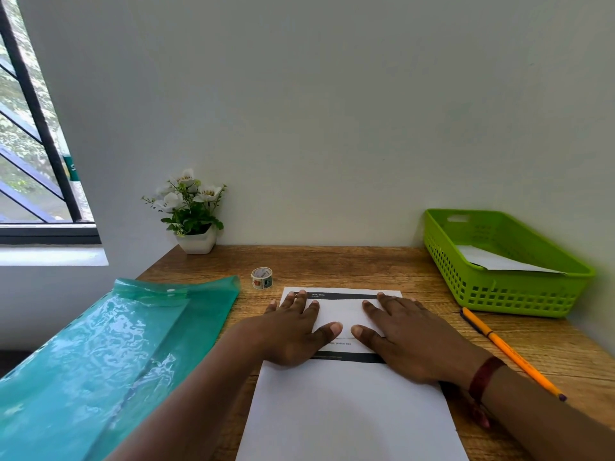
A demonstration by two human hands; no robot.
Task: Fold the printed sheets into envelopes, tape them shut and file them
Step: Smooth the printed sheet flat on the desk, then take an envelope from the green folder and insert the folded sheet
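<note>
White sheet (349, 410), print (339, 343) perhaps "portion size"

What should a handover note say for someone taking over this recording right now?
Hands: left hand and right hand both lie flat, fingers straight, pressing the printed sheet on the desk.
Things: tape roll stands just beyond the sheet; green basket at far right holds a white paper; teal folder lies at left.
Done: apparently one piece filed.
Left: finish folding this sheet, tape it, file it.
</note>
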